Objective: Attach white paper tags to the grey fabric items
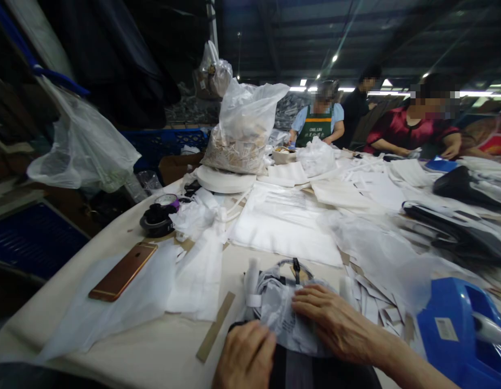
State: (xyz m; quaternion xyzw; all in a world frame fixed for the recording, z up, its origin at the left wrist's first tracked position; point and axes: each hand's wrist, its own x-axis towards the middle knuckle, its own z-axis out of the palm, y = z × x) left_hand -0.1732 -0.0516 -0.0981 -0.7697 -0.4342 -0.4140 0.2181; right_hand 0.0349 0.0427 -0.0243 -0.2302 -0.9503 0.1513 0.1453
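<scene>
A black bag (pixel 315 370) lies at the table's front edge, close to me. Its top end carries a bundle of grey straps or handles, partly covered by a crumpled translucent plastic wrapping (pixel 280 313) with small print. My left hand (pixel 246 354) has its fingers curled over the bag's near left edge; the fingertips are slightly blurred. Stretched out flat, the fingers of my right hand (pixel 335 321) rest on top of the wrapping. A dark buckle or clip (pixel 296 270) sticks up behind the bundle. The lower part of the bag runs out of view.
A grey-brown strip (pixel 215 327) lies left of the bag, with a phone (pixel 122 272) farther left. A blue tape dispenser (pixel 453 324) stands at right. White sheets (pixel 286 221), tape rolls (pixel 157 219) and a filled plastic bag (pixel 238 140) lie beyond. Several people work across the table.
</scene>
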